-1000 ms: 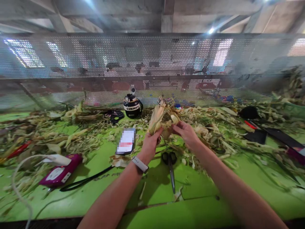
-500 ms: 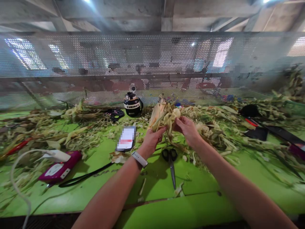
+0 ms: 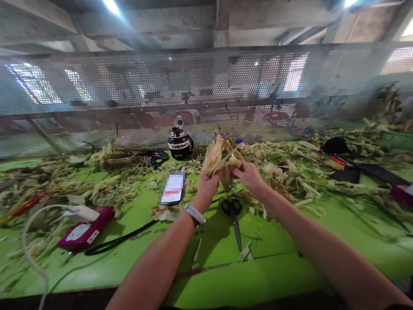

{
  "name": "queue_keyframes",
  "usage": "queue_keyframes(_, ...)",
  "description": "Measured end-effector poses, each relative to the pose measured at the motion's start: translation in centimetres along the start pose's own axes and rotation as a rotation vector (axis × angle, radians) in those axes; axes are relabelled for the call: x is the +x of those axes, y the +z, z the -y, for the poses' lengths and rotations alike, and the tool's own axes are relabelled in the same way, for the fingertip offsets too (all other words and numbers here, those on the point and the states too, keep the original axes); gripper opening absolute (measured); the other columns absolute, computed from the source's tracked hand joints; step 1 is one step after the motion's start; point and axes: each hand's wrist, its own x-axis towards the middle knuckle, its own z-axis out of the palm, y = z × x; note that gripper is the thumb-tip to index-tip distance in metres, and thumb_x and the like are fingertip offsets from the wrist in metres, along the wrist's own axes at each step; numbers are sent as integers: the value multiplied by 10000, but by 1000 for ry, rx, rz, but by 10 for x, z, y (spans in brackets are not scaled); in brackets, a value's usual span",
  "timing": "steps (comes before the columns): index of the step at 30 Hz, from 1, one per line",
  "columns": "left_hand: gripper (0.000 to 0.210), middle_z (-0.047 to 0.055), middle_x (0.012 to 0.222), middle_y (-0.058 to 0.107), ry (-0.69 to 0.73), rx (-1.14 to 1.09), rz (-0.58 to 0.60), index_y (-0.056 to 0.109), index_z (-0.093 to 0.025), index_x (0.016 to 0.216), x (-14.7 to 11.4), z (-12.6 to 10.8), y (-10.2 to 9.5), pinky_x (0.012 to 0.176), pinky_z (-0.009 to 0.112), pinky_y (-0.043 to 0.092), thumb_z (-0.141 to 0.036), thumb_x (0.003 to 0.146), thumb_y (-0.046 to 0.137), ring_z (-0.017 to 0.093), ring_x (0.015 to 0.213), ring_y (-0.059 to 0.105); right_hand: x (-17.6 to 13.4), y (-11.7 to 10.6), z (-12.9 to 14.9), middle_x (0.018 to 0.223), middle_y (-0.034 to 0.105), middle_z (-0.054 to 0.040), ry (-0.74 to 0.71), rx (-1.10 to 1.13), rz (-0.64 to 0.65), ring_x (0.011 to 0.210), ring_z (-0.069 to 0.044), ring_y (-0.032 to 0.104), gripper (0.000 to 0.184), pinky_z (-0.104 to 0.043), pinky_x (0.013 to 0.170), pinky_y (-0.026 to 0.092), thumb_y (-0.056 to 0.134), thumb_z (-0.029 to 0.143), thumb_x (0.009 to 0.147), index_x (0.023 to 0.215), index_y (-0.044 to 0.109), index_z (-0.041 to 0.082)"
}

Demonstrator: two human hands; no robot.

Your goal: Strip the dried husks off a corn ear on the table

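Left hand (image 3: 207, 186) clamped on husk bundle (image 3: 213, 154), which fans upward beyond thumb; right hand (image 3: 250, 176) pinches pale husk piece (image 3: 234, 161) at fingertips, just right of bundle; scissors (image 3: 235, 221) lie on green table (image 3: 213, 247), nearer the body

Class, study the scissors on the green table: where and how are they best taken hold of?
Probably by the black handle loops, with the right hand coming down from above and slightly from the right. The scissors lie flat, loops at the far end, blades pointing back toward the person, so a grip there stays clear of the blades. That hand would first have to release its husk.
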Motion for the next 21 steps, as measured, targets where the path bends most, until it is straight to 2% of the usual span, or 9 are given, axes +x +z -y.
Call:
queue_keyframes(7, 281, -103, 364, 324, 49, 42, -41, 589, -152, 645, 2, 2, -1, 381, 205, 124, -402, 638, 716, 29, 355, 209, -3, 3, -1, 551, 535, 49, -55, 0, -55, 514, -89, 472, 328, -239, 531, 428, 728, 441, 550, 642, 562, 173)
queue_keyframes(10, 332, -101, 362, 323, 41, 48, -32, 522, -159, 584, 2, 4, -3, 373, 199, 126, -426, 640, 711, 26, 344, 226, -5, 6, -2, 633, 589, 29, -24, 58, 3, 585, -118, 531, 350, -265, 597, 461, 728, 447, 560, 745, 594, 181)
queue_keyframes(13, 354, -101, 371, 321, 22, -14, -24, 503, -155, 582, 3, 5, -3, 369, 186, 131, -426, 623, 727, 19, 345, 227, -3, 5, -3, 703, 623, 0, -1, 23, 40, 637, -141, 557, 379, -295, 655, 469, 733, 450, 545, 779, 611, 177)
queue_keyframes(15, 317, -113, 379, 289, -55, -126, 12, 551, -151, 673, 4, 3, -3, 363, 174, 122, -420, 642, 715, 19, 341, 200, 2, -5, -2, 700, 618, -11, -82, -82, -47, 641, -149, 553, 363, -303, 666, 462, 711, 462, 559, 755, 613, 173)
queue_keyframes(17, 311, -110, 398, 296, -191, -264, 85, 575, -155, 795, 5, 1, -3, 355, 163, 126, -444, 707, 648, 28, 336, 206, 10, -20, 1, 711, 610, -26, -214, -275, -180, 665, -170, 559, 329, -315, 674, 454, 644, 470, 634, 770, 619, 171)
queue_keyframes(19, 295, -93, 420, 331, -314, -371, 162, 562, -158, 838, 6, 0, -4, 349, 157, 147, -449, 787, 548, 39, 335, 243, 16, -36, 3, 745, 607, -59, -352, -600, -286, 726, -208, 567, 273, -346, 710, 447, 584, 424, 690, 765, 623, 164)
queue_keyframes(21, 259, -85, 425, 333, -348, -421, 185, 535, -159, 794, 7, -1, -4, 343, 153, 158, -411, 834, 492, 41, 330, 250, 18, -46, 4, 849, 628, -112, -353, -909, -319, 850, -272, 567, 275, -412, 798, 427, 591, 333, 671, 865, 632, 143)
